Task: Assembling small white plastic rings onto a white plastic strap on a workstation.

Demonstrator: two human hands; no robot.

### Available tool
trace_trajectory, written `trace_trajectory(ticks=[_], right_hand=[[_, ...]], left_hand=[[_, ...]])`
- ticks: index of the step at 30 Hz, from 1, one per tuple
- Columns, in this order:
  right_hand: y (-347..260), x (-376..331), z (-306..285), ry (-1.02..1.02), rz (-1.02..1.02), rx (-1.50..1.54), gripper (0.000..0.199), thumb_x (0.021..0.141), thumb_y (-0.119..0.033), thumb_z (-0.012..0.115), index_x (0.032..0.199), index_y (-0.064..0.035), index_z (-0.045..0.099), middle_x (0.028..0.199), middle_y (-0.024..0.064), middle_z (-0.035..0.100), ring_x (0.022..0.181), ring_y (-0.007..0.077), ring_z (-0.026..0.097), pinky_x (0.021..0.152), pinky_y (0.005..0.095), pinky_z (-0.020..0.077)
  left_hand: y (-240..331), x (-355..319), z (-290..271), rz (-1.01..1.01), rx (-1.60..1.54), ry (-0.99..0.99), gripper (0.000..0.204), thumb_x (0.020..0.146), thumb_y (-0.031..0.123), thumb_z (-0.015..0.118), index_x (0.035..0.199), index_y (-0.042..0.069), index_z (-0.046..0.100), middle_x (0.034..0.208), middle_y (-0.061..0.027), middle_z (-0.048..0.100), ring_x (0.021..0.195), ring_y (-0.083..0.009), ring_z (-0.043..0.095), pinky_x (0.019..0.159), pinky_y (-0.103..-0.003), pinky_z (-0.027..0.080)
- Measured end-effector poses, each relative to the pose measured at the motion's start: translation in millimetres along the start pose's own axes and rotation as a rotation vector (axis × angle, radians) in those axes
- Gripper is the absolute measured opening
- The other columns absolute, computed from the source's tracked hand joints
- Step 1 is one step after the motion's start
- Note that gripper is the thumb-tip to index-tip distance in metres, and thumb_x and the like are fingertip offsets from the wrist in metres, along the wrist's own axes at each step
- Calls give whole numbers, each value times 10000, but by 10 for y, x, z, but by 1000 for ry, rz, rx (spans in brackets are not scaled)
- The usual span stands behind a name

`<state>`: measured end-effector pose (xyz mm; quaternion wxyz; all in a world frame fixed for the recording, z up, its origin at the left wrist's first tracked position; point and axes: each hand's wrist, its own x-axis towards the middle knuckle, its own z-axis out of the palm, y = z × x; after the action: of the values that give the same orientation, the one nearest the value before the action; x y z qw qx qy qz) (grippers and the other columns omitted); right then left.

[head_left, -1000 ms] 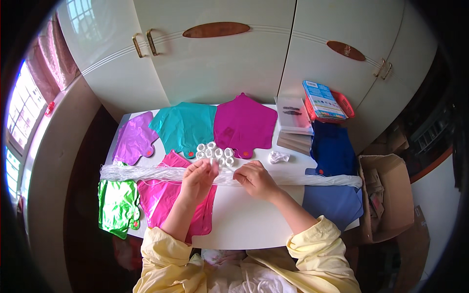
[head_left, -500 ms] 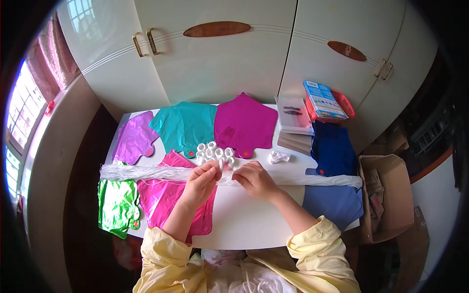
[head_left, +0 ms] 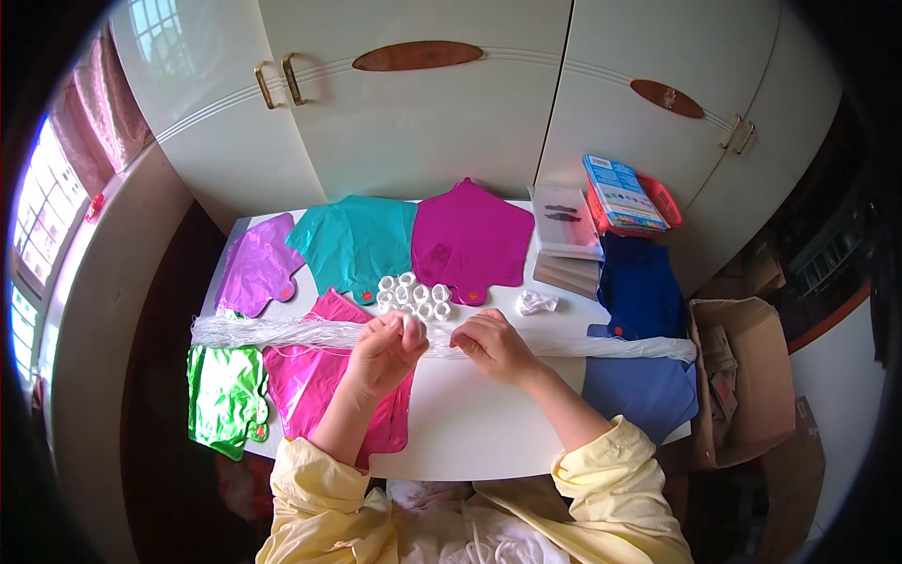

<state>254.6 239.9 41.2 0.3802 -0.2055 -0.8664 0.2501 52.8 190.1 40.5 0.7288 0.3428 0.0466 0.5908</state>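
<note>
My left hand (head_left: 383,355) is closed, with a small white roll (head_left: 410,321) partly showing at its fingertips. To its right, my right hand (head_left: 494,346) is curled in a pinch; whatever lies between those fingers is too small to make out. Just beyond both hands sits a cluster of several white ring-shaped rolls (head_left: 407,281). A long bundle of white string (head_left: 268,333) stretches across the table, passing under my hands. Beneath my left forearm lies a flat pink foil balloon (head_left: 315,381).
Flat foil balloons lie around: purple (head_left: 258,266), teal (head_left: 362,240), magenta (head_left: 473,235), green (head_left: 225,390), navy (head_left: 644,282) and blue (head_left: 639,390). A crumpled white piece (head_left: 536,302), a clear box (head_left: 567,226) and a red basket (head_left: 663,201) stand rightward. A cardboard box (head_left: 752,376) adjoins the table.
My left hand has turned and drawn slightly toward me, taking the white roll left and down. My right hand has shifted slightly, and the gap between the fingertips is wider.
</note>
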Motion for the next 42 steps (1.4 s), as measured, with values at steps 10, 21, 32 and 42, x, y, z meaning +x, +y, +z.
trace_trajectory(ticks=[10,21,32,42], right_hand=[[-139,53,-113,150,-66,6,81,784,-98,638,755,-69,568,676,37,549,664,226,528,693,337,397],[-114,1,-29,-10,-76,64,83,816,-119,611,770,-55,586,678,46,573,649,230,549,688,344,408],[-103,8,-7,39,-26,7,78,784,-92,621,738,-62,564,686,61,586,662,253,575,658,359,421],[-99,12,-46,122,20,-2,113,790,-128,626,736,-57,557,654,81,564,629,277,554,622,361,418]], left_hand=[[-72,-25,153,-161,1064,222,198,940,158,477,940,1,598,825,-30,536,736,-84,475,664,-220,375],[-32,26,281,12,971,227,286,897,102,513,1159,-9,543,1092,-76,559,907,-132,484,722,-272,406],[-66,-4,234,-11,499,153,327,932,83,462,1238,-27,492,1036,-49,569,857,-125,483,745,-250,389],[41,-74,84,-125,542,68,207,891,90,527,1046,-38,576,926,-55,599,815,-106,473,739,-279,409]])
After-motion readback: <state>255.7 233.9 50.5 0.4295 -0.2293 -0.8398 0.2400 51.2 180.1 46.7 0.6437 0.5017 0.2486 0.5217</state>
